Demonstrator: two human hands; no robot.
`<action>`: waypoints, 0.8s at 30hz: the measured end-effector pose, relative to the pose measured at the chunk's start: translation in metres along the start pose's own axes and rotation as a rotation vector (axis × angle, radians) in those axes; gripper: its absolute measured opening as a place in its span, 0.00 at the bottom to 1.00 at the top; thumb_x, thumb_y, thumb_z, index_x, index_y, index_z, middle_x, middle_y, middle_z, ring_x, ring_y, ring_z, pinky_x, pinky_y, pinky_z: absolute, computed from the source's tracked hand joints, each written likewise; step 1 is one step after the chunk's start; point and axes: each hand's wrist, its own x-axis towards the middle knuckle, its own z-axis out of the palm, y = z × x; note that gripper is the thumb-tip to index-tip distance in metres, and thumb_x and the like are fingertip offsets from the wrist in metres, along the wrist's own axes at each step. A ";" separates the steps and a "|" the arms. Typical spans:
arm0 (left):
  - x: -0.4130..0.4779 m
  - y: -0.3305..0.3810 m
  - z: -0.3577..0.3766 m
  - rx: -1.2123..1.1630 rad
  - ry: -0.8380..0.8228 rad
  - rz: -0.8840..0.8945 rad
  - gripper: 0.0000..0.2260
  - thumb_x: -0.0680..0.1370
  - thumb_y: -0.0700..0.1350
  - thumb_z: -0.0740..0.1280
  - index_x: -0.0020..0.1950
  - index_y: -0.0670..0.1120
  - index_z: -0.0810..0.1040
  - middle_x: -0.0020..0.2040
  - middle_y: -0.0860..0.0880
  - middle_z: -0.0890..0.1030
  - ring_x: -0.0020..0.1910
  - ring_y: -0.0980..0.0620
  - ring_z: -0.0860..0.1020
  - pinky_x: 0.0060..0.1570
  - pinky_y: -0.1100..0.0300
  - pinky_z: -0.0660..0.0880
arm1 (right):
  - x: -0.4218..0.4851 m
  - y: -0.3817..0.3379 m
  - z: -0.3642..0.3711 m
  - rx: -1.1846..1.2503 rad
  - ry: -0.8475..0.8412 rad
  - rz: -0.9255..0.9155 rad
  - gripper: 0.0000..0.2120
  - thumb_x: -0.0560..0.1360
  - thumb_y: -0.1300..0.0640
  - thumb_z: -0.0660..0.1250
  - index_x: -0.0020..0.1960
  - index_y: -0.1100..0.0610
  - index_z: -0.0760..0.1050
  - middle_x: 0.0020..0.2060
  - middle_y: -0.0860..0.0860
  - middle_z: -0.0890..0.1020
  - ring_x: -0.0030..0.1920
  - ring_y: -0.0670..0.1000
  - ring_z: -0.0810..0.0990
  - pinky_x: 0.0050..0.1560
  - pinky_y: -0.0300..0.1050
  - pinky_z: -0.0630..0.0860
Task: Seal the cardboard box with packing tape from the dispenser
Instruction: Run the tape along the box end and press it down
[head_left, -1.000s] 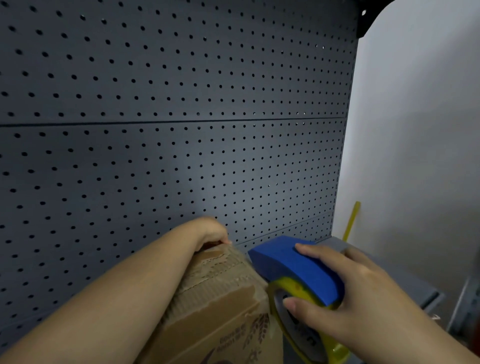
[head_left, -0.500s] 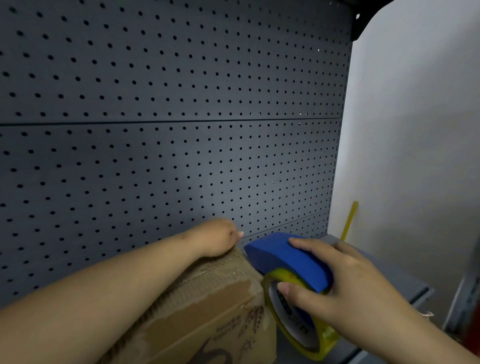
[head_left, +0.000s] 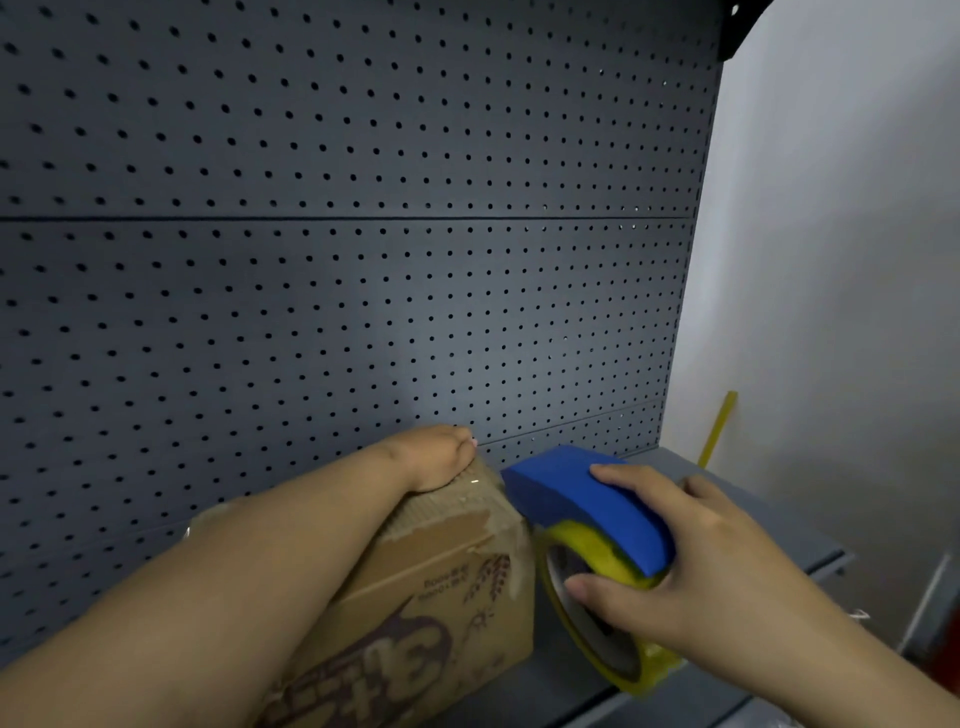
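A worn brown cardboard box (head_left: 441, 587) with printed markings and torn paper on top sits on a grey shelf. My left hand (head_left: 434, 457) reaches across the box's top and hooks over its far upper edge, fingers curled behind it. My right hand (head_left: 691, 566) grips a tape dispenser (head_left: 587, 514) with a blue cover and a yellowish tape roll. The dispenser's blue nose touches the box's right upper corner. My left forearm hides much of the box's top.
A dark grey pegboard (head_left: 337, 260) rises right behind the box. The grey shelf surface (head_left: 779, 525) extends to the right up to a white wall (head_left: 841, 260). A thin yellow strip (head_left: 719, 428) leans against that wall.
The view has dropped a little, showing more of the box front. My left hand slid further over the far edge. The dispenser moved slightly left against the box's corner.
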 end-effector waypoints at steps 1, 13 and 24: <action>0.000 0.001 0.000 -0.001 -0.002 -0.006 0.18 0.82 0.49 0.46 0.59 0.41 0.71 0.60 0.41 0.75 0.50 0.50 0.70 0.53 0.59 0.65 | -0.007 0.002 -0.003 0.000 -0.013 0.003 0.36 0.55 0.31 0.67 0.59 0.26 0.55 0.44 0.43 0.66 0.44 0.42 0.71 0.41 0.30 0.69; -0.012 0.021 -0.002 0.017 0.018 -0.137 0.18 0.82 0.47 0.46 0.60 0.38 0.70 0.61 0.37 0.74 0.57 0.41 0.73 0.46 0.60 0.61 | -0.081 0.029 -0.018 -0.009 -0.066 0.041 0.48 0.39 0.21 0.61 0.56 0.18 0.47 0.51 0.41 0.71 0.51 0.40 0.72 0.49 0.25 0.69; -0.028 0.039 -0.006 0.382 0.307 -0.199 0.19 0.80 0.55 0.52 0.58 0.41 0.70 0.57 0.40 0.76 0.52 0.42 0.75 0.47 0.52 0.69 | -0.054 0.024 -0.002 -0.090 -0.132 -0.074 0.33 0.61 0.37 0.69 0.62 0.30 0.59 0.42 0.41 0.66 0.38 0.42 0.70 0.36 0.29 0.67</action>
